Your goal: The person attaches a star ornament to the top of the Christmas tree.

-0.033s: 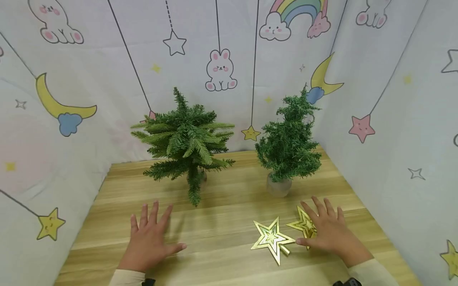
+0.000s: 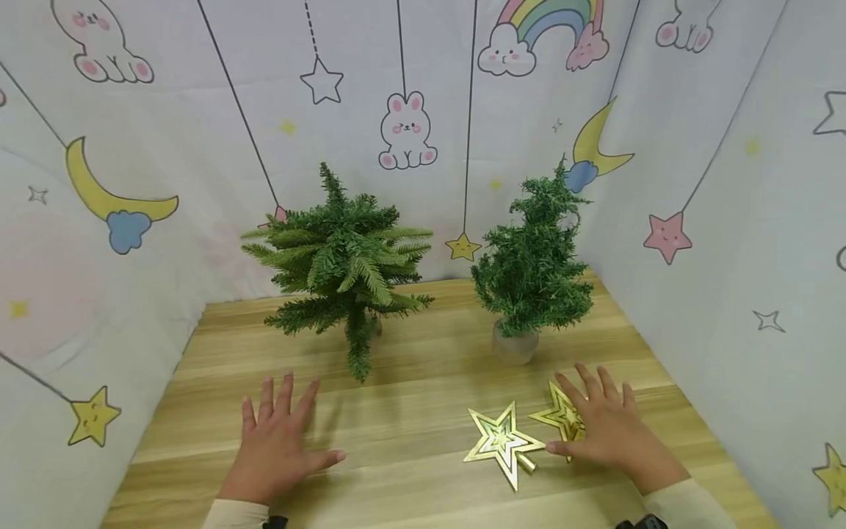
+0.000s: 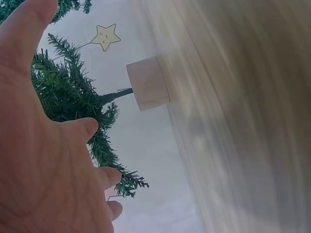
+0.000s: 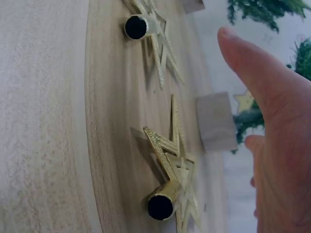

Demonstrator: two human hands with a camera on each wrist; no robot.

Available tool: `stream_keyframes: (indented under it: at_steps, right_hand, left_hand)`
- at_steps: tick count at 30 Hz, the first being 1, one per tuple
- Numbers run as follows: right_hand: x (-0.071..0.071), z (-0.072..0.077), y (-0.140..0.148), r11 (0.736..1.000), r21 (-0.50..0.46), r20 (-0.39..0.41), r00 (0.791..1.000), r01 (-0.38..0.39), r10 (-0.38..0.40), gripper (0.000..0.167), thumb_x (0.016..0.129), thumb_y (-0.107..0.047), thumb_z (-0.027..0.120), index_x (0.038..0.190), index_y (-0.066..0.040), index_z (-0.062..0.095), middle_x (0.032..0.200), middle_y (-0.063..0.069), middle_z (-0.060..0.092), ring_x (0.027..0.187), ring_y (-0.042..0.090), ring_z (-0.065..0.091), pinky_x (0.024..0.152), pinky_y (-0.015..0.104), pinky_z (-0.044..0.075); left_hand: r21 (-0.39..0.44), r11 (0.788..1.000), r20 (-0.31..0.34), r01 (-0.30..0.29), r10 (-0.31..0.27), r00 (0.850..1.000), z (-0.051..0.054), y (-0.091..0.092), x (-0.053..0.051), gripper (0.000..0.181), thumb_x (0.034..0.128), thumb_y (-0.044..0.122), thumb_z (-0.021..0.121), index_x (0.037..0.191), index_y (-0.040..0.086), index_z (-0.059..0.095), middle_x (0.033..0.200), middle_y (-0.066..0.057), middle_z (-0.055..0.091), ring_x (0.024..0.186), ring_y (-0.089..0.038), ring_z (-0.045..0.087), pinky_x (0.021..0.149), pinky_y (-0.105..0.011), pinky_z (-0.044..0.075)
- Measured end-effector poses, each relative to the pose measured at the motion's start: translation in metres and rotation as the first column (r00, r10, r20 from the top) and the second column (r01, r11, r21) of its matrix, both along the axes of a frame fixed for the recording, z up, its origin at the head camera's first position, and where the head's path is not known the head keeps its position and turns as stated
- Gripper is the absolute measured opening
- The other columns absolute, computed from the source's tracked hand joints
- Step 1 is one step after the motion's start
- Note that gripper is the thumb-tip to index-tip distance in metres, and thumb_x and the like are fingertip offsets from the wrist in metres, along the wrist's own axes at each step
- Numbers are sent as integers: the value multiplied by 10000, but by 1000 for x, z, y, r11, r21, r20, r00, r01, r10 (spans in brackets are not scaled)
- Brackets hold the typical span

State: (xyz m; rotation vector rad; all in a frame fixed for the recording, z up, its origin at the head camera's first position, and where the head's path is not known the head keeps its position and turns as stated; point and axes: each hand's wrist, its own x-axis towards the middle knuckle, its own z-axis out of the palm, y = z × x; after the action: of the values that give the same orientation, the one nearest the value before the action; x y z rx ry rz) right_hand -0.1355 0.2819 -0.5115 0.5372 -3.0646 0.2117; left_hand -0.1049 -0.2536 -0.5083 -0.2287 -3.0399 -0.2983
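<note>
My left hand [image 2: 271,448] is held with spread fingers over the left of the table, in front of a bushy artificial Christmas tree [image 2: 344,250]. It holds nothing. Spread in the same way, my right hand [image 2: 608,433] covers part of a gold star tree topper [image 2: 560,415]. The right wrist view shows a gap between this hand and that topper [image 4: 167,155]. Left of it lies a second gold star topper [image 2: 500,438], its short tube pointing toward the lower right. Behind both toppers stands a narrower artificial Christmas tree [image 2: 535,257].
Both trees stand upright on round, pale bases, the right one [image 2: 515,345] showing best. A wood-grain table [image 2: 410,477] lies beneath everything. White cloth [image 2: 231,147] printed with rabbits, stars and moons encloses the back and sides.
</note>
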Motion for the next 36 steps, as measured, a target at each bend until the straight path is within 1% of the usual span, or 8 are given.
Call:
stream_keyframes:
  at_steps: [5, 11, 15, 19, 25, 28, 32, 36]
  right_hand:
    - [-2, 3, -2, 1000, -18, -17, 1000, -17, 17, 1155, 747, -868, 652, 1622, -172, 365, 1651, 278, 246, 1464, 625, 198, 1061, 868, 155]
    - [-6, 3, -2, 998, -43, -87, 995, -52, 48, 1118, 764, -808, 704, 1622, -174, 368, 1654, 263, 246, 1457, 618, 221, 1067, 856, 173]
    - [-7, 1, -5, 994, -69, -140, 987, -90, 79, 1071, 766, -756, 738, 1594, -159, 416, 1635, 258, 292, 1436, 597, 282, 1070, 824, 223]
    - [-10, 2, -8, 988, -98, -189, 977, -121, 101, 1037, 751, -706, 778, 1557, -130, 469, 1603, 258, 348, 1414, 572, 327, 1065, 789, 251]
    - [-13, 0, -17, 983, -121, -207, 972, -137, 110, 994, 777, -686, 775, 1550, -133, 481, 1575, 248, 394, 1421, 529, 341, 1081, 762, 266]
    - [-16, 0, -21, 980, -139, -230, 967, -140, 106, 885, 826, -597, 788, 1512, -106, 520, 1486, 220, 510, 1351, 482, 455, 1060, 718, 355]
    - [-18, 1, -27, 971, -178, -249, 962, -162, 115, 621, 879, -399, 809, 1358, -39, 645, 1259, 166, 682, 1150, 399, 634, 962, 621, 507]
    - [-17, 0, -32, 971, -188, -194, 975, -149, 112, 466, 913, -324, 795, 1261, -29, 704, 1192, 156, 725, 1093, 379, 678, 952, 579, 541]
  left_hand:
    - [-5, 1000, -13, 1, -1, 1000, 0, -1, 0, 1242, 685, 878, 702, 1637, 171, 332, 1683, -300, 125, 1520, -584, 46, 1119, -828, 12]
    - [9, 1000, -21, -2, 2, 1000, 1, -5, -2, 1231, 693, 854, 722, 1643, 183, 321, 1684, -300, 127, 1521, -582, 49, 1119, -826, 5]
    - [20, 1000, -26, -7, 8, 1000, 2, -7, -4, 1236, 684, 863, 722, 1642, 190, 325, 1680, -301, 147, 1522, -580, 58, 1125, -821, 11]
    - [36, 999, -26, -10, 11, 1000, 1, -7, -4, 1255, 690, 866, 715, 1663, 210, 270, 1684, -294, 142, 1529, -569, 42, 1132, -811, 3]
    - [41, 999, -39, -11, 12, 999, 3, -9, -5, 1252, 700, 830, 744, 1669, 212, 249, 1679, -303, 145, 1521, -582, 56, 1131, -814, 25]
    - [43, 999, -49, -4, 6, 999, 4, -10, -7, 1191, 709, 806, 760, 1639, 197, 334, 1664, -296, 214, 1506, -589, 132, 1122, -819, 103]
    - [41, 999, -52, 8, -6, 999, 5, -11, -9, 1087, 730, 755, 785, 1586, 186, 431, 1625, -282, 319, 1471, -577, 245, 1109, -801, 201]
    - [32, 999, -71, 11, -8, 997, 8, -12, -11, 1042, 754, 712, 797, 1572, 171, 445, 1600, -283, 360, 1436, -570, 318, 1099, -775, 275]
